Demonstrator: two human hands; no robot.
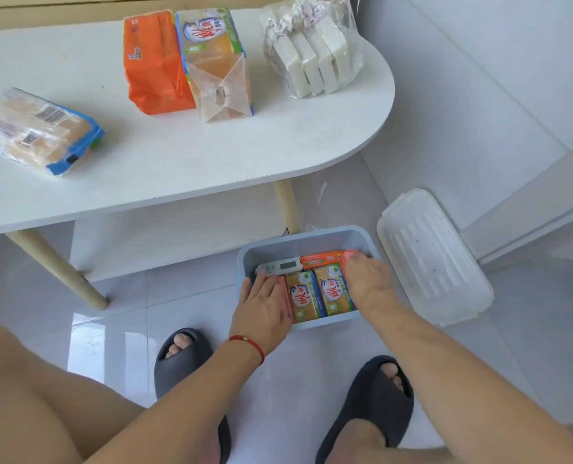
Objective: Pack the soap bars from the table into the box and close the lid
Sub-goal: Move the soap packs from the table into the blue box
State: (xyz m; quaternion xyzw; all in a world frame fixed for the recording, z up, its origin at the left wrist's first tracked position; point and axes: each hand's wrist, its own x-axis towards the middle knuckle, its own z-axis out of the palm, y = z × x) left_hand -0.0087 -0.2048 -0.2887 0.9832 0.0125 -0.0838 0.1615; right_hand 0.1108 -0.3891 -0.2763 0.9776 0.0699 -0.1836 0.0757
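Observation:
A pale blue box (306,236) stands on the floor between my feet and the table. Inside lie several wrapped soap bars: two yellow ones (318,294) side by side, an orange one (322,259) and a grey-white one (280,266) behind them. My left hand (261,308) rests flat on a pink-orange bar at the box's left side. My right hand (365,279) presses on an orange bar at the right side. The white lid (432,256) lies on the floor to the right of the box. On the table remain an orange pack (154,61), a clear yellow pack (214,61), a blue-edged pack (37,132) and a bag of white bars (311,51).
The white oval table (211,155) stands on wooden legs (57,269) behind the box. My feet in dark slippers (365,406) are on the glossy tiled floor. A white wall and a door frame (529,212) are to the right.

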